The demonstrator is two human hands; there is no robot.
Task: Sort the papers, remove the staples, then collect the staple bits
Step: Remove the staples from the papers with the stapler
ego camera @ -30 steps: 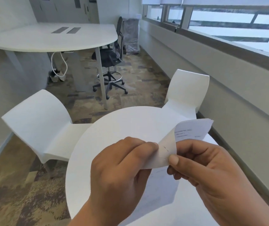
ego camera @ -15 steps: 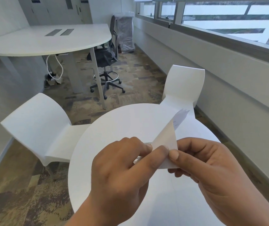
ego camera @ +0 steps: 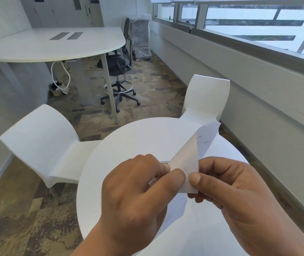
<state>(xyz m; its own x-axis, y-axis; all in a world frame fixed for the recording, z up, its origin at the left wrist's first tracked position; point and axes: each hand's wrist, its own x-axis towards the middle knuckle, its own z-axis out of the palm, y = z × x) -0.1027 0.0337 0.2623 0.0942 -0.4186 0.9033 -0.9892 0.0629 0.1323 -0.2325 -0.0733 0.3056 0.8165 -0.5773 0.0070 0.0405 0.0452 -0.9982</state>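
Left hand [ego camera: 138, 191] and right hand [ego camera: 230, 191] each pinch the folded-back corner of the stapled papers [ego camera: 186, 159], held above the near round table [ego camera: 129, 145], likely to expose the staple. Farther right stands a white chair [ego camera: 208, 97].

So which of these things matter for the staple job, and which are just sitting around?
In the job: papers, pinched by left hand and right hand; round table beneath.
Lying about: nearer white chair, window-side white chair, black office chair, large desk, plastic-wrapped bundle.
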